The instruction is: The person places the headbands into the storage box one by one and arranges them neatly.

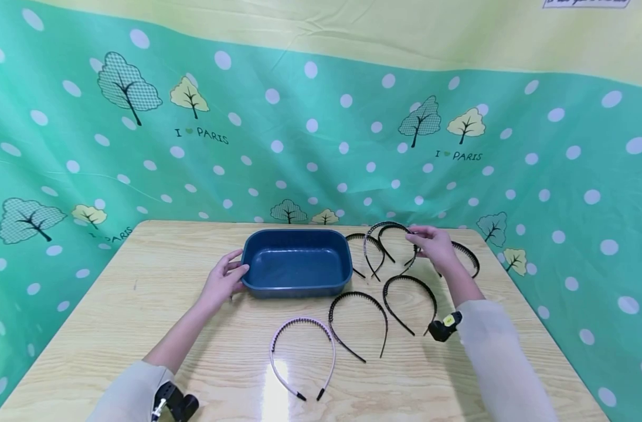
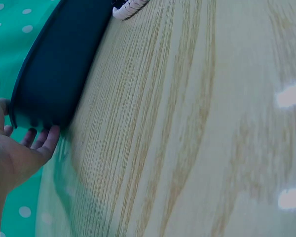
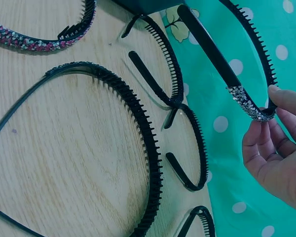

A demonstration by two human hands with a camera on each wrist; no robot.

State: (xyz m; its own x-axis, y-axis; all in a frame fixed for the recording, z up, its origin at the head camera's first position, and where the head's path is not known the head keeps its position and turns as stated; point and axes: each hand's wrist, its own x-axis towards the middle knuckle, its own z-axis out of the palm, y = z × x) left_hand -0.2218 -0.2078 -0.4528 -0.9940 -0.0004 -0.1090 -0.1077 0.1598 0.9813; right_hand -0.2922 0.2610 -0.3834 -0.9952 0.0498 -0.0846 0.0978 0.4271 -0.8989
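My left hand [image 1: 221, 283] grips the left end of a dark blue plastic basin [image 1: 299, 292]; its thumb is at the rim and its fingers lie against the outer end wall, as the left wrist view shows. In my right hand [image 1: 435, 246], thumb and fingers pinch a black toothed headband [image 3: 244, 102] with silver glittery stones on its band. That headband hangs above the table, right of the basin, its bare end tilted up in the right wrist view. Black headbands lie below and around it, one [image 1: 409, 277] just in front of the right hand.
A lilac headband [image 1: 302, 320] lies near the front of the wooden table [image 1: 157, 293]. Beside it is a black headband [image 1: 359, 293] with coloured stones. Another black headband [image 1: 475, 261] lies at the back right. A green dotted cloth [image 1: 310, 164] hangs behind the table.
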